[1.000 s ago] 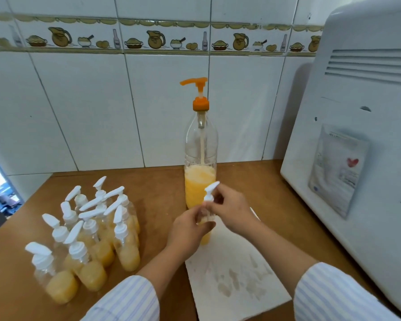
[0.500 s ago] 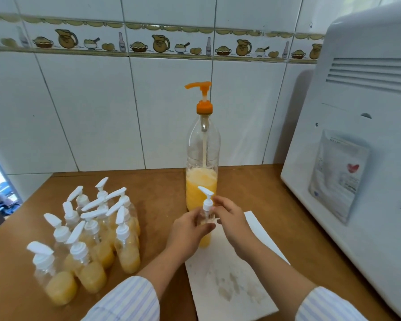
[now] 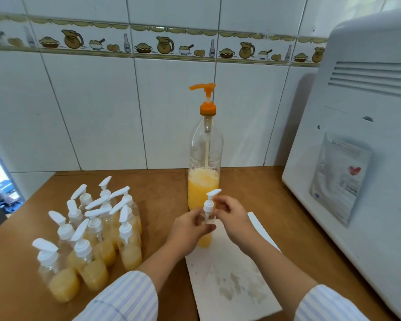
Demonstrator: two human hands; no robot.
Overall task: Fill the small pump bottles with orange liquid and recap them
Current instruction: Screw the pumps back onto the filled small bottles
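Note:
A small clear pump bottle (image 3: pixel 205 239) with orange liquid in its lower half stands on a white paper sheet (image 3: pixel 229 279). My left hand (image 3: pixel 190 230) grips its body. My right hand (image 3: pixel 232 216) has its fingers curled at the white pump cap (image 3: pixel 209 206) on the bottle's neck; the nozzle points right. Just behind stands a tall clear bottle (image 3: pixel 204 158) with an orange pump head, about a third full of orange liquid. A cluster of several filled, capped small bottles (image 3: pixel 90 232) stands at the left.
The wooden counter (image 3: pixel 160 193) ends at a white tiled wall behind. A large white appliance (image 3: pixel 357 158) with a plastic pouch stuck to it fills the right side. The paper sheet has damp stains near its front.
The pump nozzle has turned from pointing left to pointing right under my right hand's fingers. My left hand has kept hold of the bottle's body in the same spot.

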